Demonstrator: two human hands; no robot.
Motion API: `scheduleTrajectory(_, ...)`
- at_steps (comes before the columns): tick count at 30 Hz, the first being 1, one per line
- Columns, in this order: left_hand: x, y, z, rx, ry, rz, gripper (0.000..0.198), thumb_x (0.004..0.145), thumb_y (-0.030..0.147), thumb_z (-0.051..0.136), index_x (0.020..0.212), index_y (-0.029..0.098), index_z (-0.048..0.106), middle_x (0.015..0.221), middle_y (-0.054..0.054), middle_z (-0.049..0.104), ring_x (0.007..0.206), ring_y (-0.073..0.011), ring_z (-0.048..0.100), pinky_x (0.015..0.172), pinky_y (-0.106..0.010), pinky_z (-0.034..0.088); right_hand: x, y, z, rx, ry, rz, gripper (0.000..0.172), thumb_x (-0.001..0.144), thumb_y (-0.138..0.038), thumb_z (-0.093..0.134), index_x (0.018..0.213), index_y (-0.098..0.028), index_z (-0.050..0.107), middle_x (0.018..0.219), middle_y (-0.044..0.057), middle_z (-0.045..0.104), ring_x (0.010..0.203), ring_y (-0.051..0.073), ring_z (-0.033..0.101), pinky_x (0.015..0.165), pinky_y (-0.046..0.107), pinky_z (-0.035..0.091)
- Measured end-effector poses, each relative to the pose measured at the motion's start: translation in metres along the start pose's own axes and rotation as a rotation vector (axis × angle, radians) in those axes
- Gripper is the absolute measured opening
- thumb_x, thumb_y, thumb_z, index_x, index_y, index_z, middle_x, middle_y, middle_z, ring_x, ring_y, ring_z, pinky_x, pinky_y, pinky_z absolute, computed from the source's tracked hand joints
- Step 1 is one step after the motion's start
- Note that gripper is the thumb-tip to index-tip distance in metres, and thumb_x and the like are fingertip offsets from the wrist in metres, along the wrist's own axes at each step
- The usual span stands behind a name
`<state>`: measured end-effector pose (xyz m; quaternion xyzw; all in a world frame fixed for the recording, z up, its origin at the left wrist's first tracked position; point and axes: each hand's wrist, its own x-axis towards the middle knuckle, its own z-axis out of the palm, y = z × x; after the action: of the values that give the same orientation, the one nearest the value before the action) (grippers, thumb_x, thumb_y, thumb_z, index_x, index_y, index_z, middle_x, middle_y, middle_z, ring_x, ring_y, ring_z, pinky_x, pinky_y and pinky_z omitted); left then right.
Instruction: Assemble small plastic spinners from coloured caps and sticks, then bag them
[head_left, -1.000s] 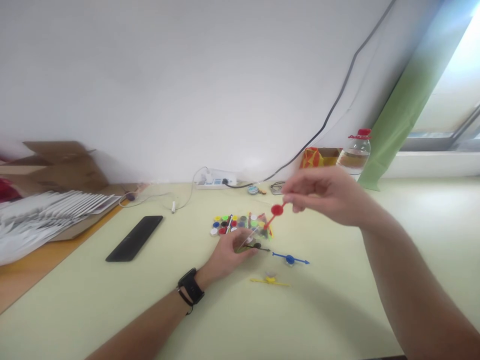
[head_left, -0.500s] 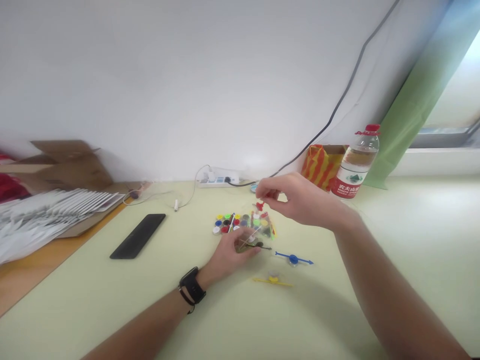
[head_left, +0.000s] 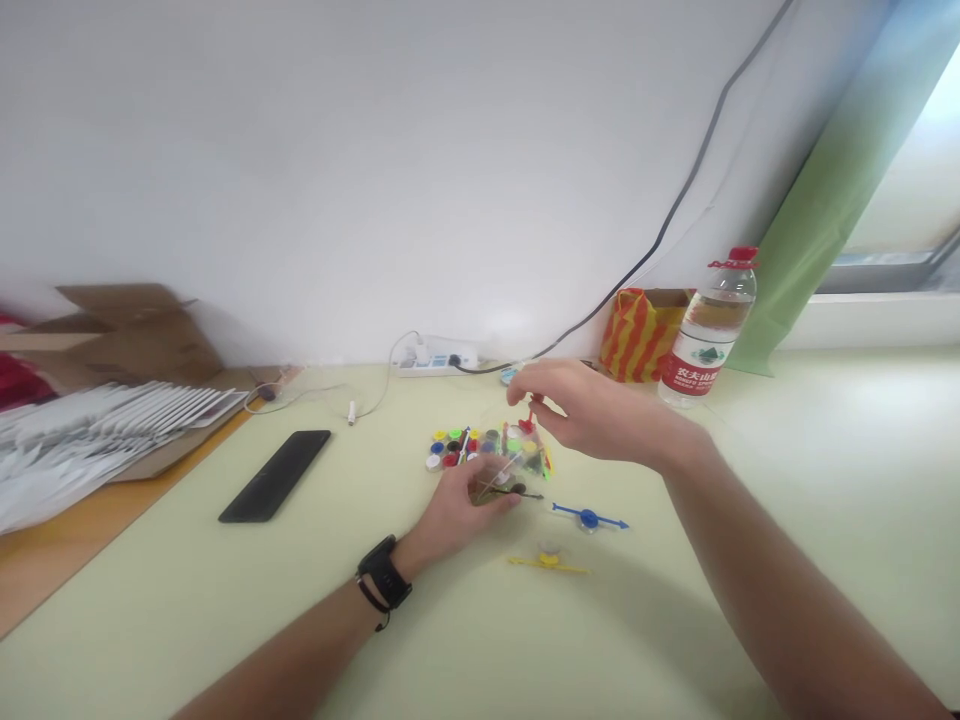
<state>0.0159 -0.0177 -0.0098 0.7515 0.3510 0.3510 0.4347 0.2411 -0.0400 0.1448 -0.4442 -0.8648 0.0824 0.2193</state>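
Note:
My right hand (head_left: 581, 408) is raised over the back of the coloured pieces, its fingertips pinching a small red piece (head_left: 528, 422). Lower and to the left, my left hand (head_left: 461, 505) curls round a clear plastic piece, with a black arrow piece (head_left: 517, 491) at its thumb. Behind it lie several round coloured pieces (head_left: 452, 447) in a clear pack. To the right of my left hand rests a blue arrow spinner (head_left: 589, 519) on a clear disc, and nearer to me a yellow arrow spinner (head_left: 549, 562).
A black phone-like slab (head_left: 275, 476) lies at the left. Farther left are white packets (head_left: 135, 430) and a cardboard box (head_left: 120, 330). A power strip (head_left: 437, 359) sits by the wall. A water bottle (head_left: 706, 335) and a striped bag (head_left: 637, 335) stand at the back right.
The red piece in my right hand now appears more upright and slightly farther right, and my right hand has shifted slightly. My left hand stays in place.

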Motion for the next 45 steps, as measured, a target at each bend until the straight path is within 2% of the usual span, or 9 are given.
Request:
scheduleTrajectory(3,0.000,0.000,0.000,-0.011,0.000,-0.001,0.036,0.087,0.037,0.076,0.117,0.020,0.068,0.110,-0.007,0.073,0.100,-0.0250,0.068,0.090,-0.038,0.055,0.002,0.001,0.000,0.025,-0.007,-0.028,0.031,0.088,-0.005,0.046,0.106,-0.023,0.064,0.109,0.006,0.070,0.099,0.021,0.062,0.069,0.028,0.042)
scheduleTrajectory(9,0.000,0.002,0.001,-0.064,-0.017,0.007,0.036,0.088,0.034,0.075,0.121,0.020,0.070,0.120,-0.009,0.073,0.109,-0.0270,0.068,0.097,-0.040,0.055,0.007,0.004,0.000,0.026,0.020,-0.063,0.022,0.085,-0.005,0.049,0.092,-0.020,0.063,0.091,0.004,0.068,0.083,0.018,0.059,0.068,0.029,0.040)
scheduleTrajectory(16,0.000,0.001,0.002,-0.047,0.008,0.013,0.039,0.088,0.034,0.075,0.124,0.021,0.069,0.120,-0.008,0.073,0.108,-0.0263,0.069,0.098,-0.041,0.055,0.004,0.000,-0.001,0.000,-0.002,-0.063,0.014,0.090,-0.013,0.052,0.084,-0.020,0.063,0.082,0.002,0.066,0.073,0.015,0.055,0.064,0.028,0.035)
scheduleTrajectory(23,-0.002,0.008,0.001,0.023,0.028,0.027,0.030,0.088,0.035,0.074,0.113,0.020,0.071,0.108,-0.008,0.075,0.098,-0.0246,0.070,0.090,-0.038,0.057,0.009,-0.014,0.010,-0.150,-0.061,-0.033,0.017,0.094,-0.021,0.056,0.081,-0.020,0.067,0.073,0.003,0.063,0.072,0.017,0.054,0.061,0.029,0.029)
scheduleTrajectory(29,-0.002,0.012,0.000,0.118,0.055,0.064,0.021,0.088,0.036,0.074,0.100,0.019,0.071,0.098,-0.005,0.074,0.089,-0.0217,0.068,0.079,-0.033,0.054,0.013,-0.015,0.019,-0.219,-0.116,-0.045,0.030,0.093,-0.022,0.057,0.063,-0.018,0.055,0.055,-0.001,0.049,0.057,0.013,0.039,0.058,0.030,0.022)
scheduleTrajectory(36,-0.002,0.012,0.000,0.166,0.049,0.074,0.020,0.089,0.037,0.072,0.095,0.018,0.070,0.094,-0.005,0.075,0.087,-0.0217,0.068,0.076,-0.032,0.053,0.015,-0.021,0.023,-0.198,-0.179,-0.053,0.026,0.084,-0.010,0.053,0.059,-0.017,0.052,0.057,0.000,0.053,0.055,0.011,0.036,0.058,0.031,0.019)
scheduleTrajectory(39,-0.002,0.010,0.001,0.121,0.047,0.063,0.024,0.088,0.037,0.072,0.104,0.019,0.071,0.102,-0.007,0.075,0.093,-0.0236,0.069,0.080,-0.034,0.055,0.013,-0.019,0.018,-0.219,-0.134,-0.031,0.023,0.083,-0.011,0.053,0.061,-0.018,0.053,0.057,0.000,0.055,0.056,0.012,0.038,0.058,0.030,0.021)
scheduleTrajectory(42,-0.002,0.010,0.001,0.053,0.034,0.043,0.032,0.088,0.037,0.073,0.115,0.020,0.071,0.115,-0.009,0.074,0.102,-0.0264,0.069,0.086,-0.037,0.056,0.008,-0.014,0.009,-0.195,-0.039,0.022,0.018,0.085,-0.016,0.056,0.067,-0.018,0.058,0.063,0.002,0.061,0.062,0.014,0.048,0.060,0.029,0.027)
scheduleTrajectory(45,-0.002,0.010,0.001,0.075,0.018,0.035,0.035,0.086,0.038,0.074,0.117,0.021,0.072,0.113,-0.008,0.075,0.098,-0.0263,0.069,0.084,-0.037,0.056,0.005,-0.010,0.004,-0.182,-0.026,0.039,0.015,0.084,-0.019,0.060,0.069,-0.019,0.061,0.068,0.003,0.064,0.067,0.016,0.053,0.063,0.029,0.030)
